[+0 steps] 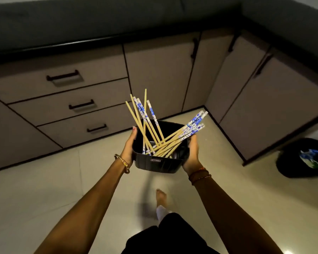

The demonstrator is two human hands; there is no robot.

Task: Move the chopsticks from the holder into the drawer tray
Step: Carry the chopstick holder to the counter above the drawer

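While both hands, left hand (pixel 129 146) and right hand (pixel 192 153), grip the holder (pixel 159 163), its loose chopsticks (pixel 170 138), fanning toward one o'clock, could spill if it tips.

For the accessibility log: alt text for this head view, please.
Both hands, left hand and right hand, carry a black plastic holder of wooden chopsticks with blue-patterned tops toward three closed beige drawers with dark handles; a black bin stands at right.
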